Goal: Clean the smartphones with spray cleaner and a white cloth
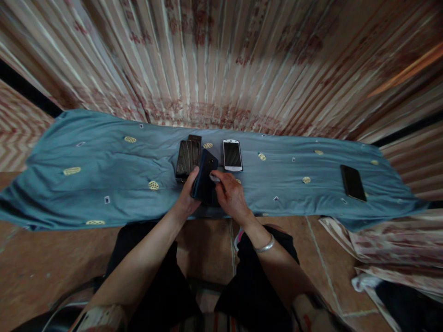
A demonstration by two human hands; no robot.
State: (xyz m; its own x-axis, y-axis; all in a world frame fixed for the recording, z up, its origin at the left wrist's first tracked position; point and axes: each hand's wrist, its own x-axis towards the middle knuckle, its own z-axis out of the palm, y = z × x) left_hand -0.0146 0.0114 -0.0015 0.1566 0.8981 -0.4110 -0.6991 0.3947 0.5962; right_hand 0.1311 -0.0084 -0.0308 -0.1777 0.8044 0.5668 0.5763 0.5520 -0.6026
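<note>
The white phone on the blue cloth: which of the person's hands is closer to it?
Right. The right hand sits just below the white phone, apart from it. The left hand lies further off, across the dark phone that it holds.

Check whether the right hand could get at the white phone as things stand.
Probably yes. The white phone lies bare on the blue cloth just beyond the right hand, nothing between, though that hand presses a small white wipe to the dark phone.

Five phones (232, 155), one blue cloth (104, 175), two hands (231, 196)
</note>
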